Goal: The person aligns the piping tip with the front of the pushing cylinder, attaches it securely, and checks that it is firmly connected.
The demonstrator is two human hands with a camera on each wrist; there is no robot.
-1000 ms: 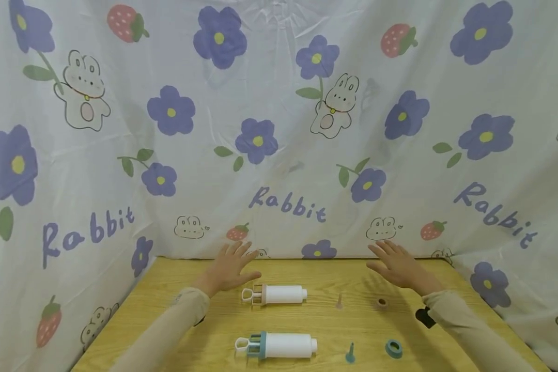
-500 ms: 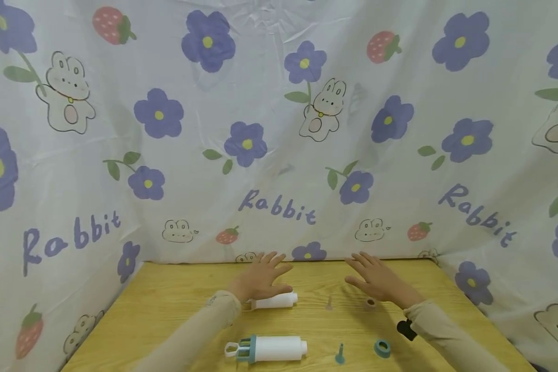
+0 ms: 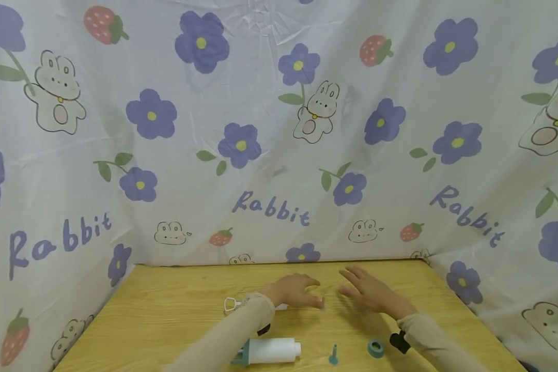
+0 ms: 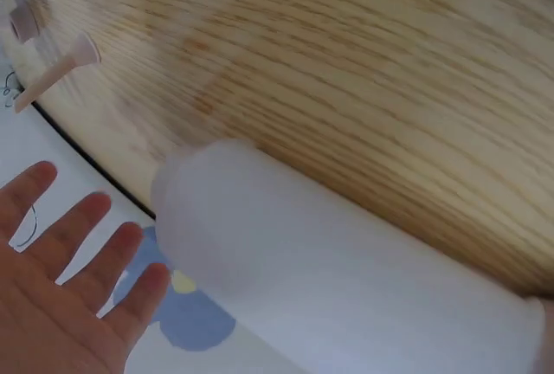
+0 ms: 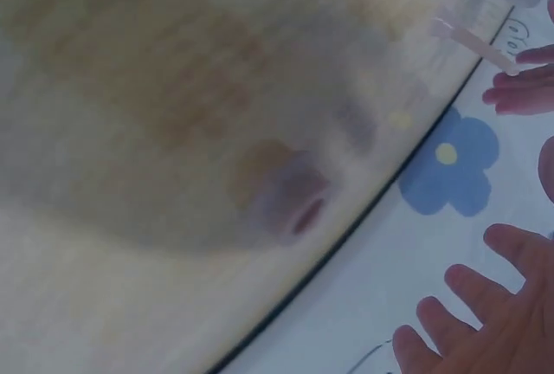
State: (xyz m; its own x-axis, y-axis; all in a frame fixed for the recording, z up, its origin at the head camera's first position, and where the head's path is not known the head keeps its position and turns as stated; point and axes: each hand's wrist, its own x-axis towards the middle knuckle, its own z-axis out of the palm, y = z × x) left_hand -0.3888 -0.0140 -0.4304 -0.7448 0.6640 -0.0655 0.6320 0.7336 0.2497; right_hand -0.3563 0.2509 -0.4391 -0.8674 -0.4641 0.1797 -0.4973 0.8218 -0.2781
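Note:
My left hand (image 3: 294, 290) hovers with spread fingers over the farther syringe-like press, whose white barrel (image 4: 346, 261) fills much of the left wrist view. Its white ring handle (image 3: 231, 304) shows beyond the sleeve in the head view. Close to the left thumb stands a small pink nozzle (image 3: 323, 304), seen too as a nozzle (image 4: 59, 73) in the left wrist view; whether they touch is unclear. My right hand (image 3: 372, 295), fingers extended, is above the table near a pinkish ring cap (image 5: 299, 199), which the head view hides. Neither hand holds anything.
Nearer lies a second press (image 3: 270, 351) with a white barrel and teal collar, partly behind the left sleeve. A teal nozzle (image 3: 334, 355) and a teal ring cap (image 3: 375, 349) are to its right. A patterned curtain (image 3: 260, 170) rises behind the wooden table (image 3: 167, 310).
My left hand has moved right, from beside the farther press to over its barrel and near the pink nozzle. The right hand has moved slightly left and lower. The head view has shifted right.

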